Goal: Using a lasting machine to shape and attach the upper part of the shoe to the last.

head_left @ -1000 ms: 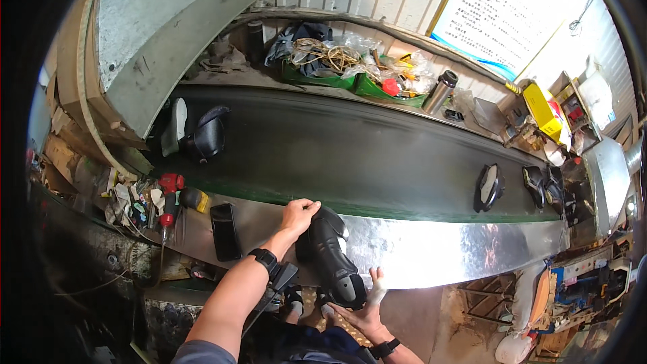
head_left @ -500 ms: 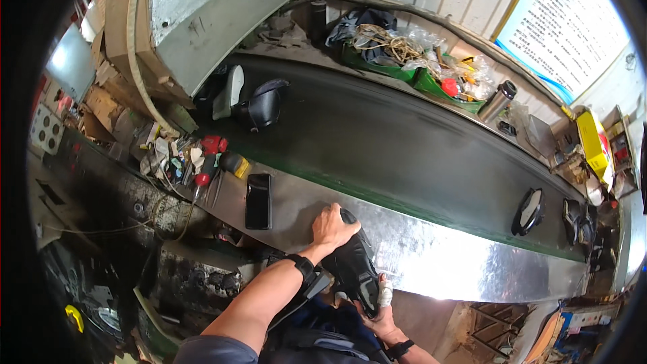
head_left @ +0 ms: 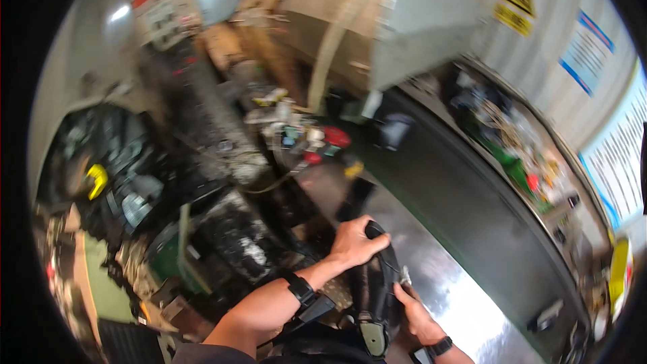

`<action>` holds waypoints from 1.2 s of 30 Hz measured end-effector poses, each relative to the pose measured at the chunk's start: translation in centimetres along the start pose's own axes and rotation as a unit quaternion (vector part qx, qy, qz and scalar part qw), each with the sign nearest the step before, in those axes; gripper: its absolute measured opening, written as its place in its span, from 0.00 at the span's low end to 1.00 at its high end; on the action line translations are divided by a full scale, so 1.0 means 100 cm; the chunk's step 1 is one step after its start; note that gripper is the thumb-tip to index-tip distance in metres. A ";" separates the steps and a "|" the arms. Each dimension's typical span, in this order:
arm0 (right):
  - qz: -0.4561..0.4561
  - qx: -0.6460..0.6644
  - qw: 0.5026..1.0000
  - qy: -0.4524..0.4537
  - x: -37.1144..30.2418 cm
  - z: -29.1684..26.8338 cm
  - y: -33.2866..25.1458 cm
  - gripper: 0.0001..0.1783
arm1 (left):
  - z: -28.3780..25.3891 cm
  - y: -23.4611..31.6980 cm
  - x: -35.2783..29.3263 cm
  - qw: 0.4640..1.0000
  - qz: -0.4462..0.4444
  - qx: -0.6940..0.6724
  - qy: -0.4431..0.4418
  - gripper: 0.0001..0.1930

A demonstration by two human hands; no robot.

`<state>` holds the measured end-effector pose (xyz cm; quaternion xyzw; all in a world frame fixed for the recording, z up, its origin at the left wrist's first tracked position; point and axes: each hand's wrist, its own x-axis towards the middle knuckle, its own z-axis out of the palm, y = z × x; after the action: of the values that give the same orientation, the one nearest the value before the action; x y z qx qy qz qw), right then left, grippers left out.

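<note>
A black shoe (head_left: 387, 276) is held close to my body at the edge of the metal worktop, its greyish end pointing toward me. My left hand (head_left: 358, 243) wraps round its far end. Along the shoe's right side, my right hand (head_left: 414, 313) grips it with the fingers partly hidden; something whitish shows around one fingertip. Just beyond my left hand lies a black phone (head_left: 356, 199) on the metal worktop (head_left: 438, 263).
A dark conveyor belt (head_left: 465, 182) runs past the worktop, with a blurred black shoe (head_left: 393, 129) at its far end and another shoe (head_left: 546, 315) at the right. Tools and scraps (head_left: 296, 131) lie piled beyond the phone. A large black bag (head_left: 101, 148) stands at left.
The view has swung to the left and is blurred. The shoe has been turned, with its greyish end now toward me. Both hands stay on it.
</note>
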<state>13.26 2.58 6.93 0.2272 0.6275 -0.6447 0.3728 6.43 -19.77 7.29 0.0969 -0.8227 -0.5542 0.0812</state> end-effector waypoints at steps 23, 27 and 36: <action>-0.106 0.049 0.905 -0.410 -0.063 0.551 0.049 0.06 | -0.474 -0.105 -0.295 0.744 -0.124 -0.536 0.379 0.19; -0.095 0.006 0.918 -0.386 -0.048 0.585 0.053 0.11 | -0.497 -0.120 -0.291 0.735 -0.154 -0.509 0.421 0.12; -0.079 0.051 0.928 -0.361 -0.018 0.632 0.050 0.09 | -0.524 -0.144 -0.259 0.705 -0.178 -0.507 0.464 0.12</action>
<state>29.21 -58.55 11.99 -0.0524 0.4325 -0.7418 0.5099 45.10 -65.56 12.73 0.4309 -0.2439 -0.7768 0.3890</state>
